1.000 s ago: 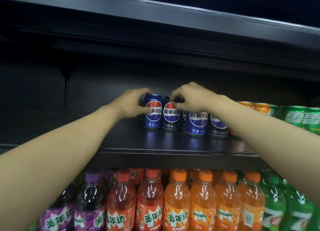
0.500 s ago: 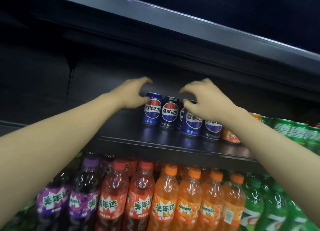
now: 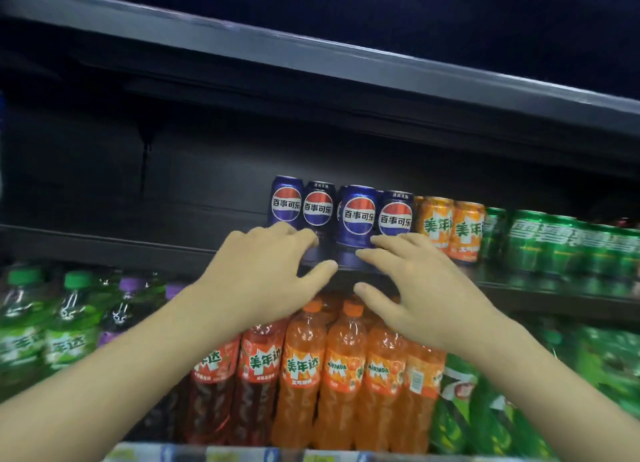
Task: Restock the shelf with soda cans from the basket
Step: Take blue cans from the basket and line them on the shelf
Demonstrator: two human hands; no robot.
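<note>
Several blue Pepsi cans [image 3: 358,215] stand upright in a cluster on the dark shelf [image 3: 138,246], with orange Mirinda cans [image 3: 450,229] and green Sprite cans [image 3: 554,243] to their right. My left hand [image 3: 263,274] hovers just in front of and below the left cans, fingers spread, holding nothing. Beside it, my right hand [image 3: 415,288] is also spread and empty, below the right Pepsi cans. Neither hand touches a can. The basket is not in view.
The shelf's left part [image 3: 86,233] holds nothing. Above runs another dark shelf edge [image 3: 311,59]. Below stand rows of bottles: green [image 3: 45,323], purple [image 3: 128,309], red [image 3: 256,368], orange [image 3: 343,368] and green 7-Up [image 3: 485,409].
Both hands have let go of the Pepsi cans and drawn back toward me, lower in view. The camera has tilted, so the cans sit higher and more of the row to the right shows.
</note>
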